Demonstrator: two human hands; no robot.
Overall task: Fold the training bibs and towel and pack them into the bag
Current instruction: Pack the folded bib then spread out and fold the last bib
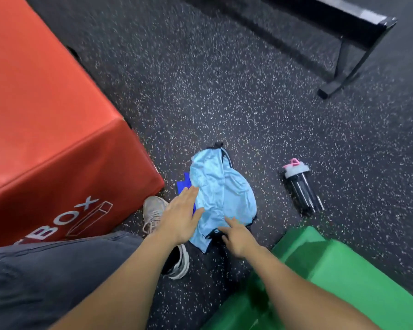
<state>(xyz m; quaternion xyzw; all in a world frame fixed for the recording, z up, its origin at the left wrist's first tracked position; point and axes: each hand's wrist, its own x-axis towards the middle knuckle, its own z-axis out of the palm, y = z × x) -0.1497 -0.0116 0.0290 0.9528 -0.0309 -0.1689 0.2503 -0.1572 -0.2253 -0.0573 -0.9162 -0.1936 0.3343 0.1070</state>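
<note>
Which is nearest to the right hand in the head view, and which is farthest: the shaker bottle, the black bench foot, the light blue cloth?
From the right hand:
1. Light blue cloth, under its fingers, just ahead.
2. Shaker bottle, lying on the floor to the right.
3. Black bench foot, far ahead, upper right.

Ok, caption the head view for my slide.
Left hand flat and right hand on light blue bibs heaped over a dark bag, shaker bottle lying nearby.

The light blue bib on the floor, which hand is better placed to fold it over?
Probably the left hand: it lies flat on the light blue bib edge; the right hand only touches the near hem.
</note>
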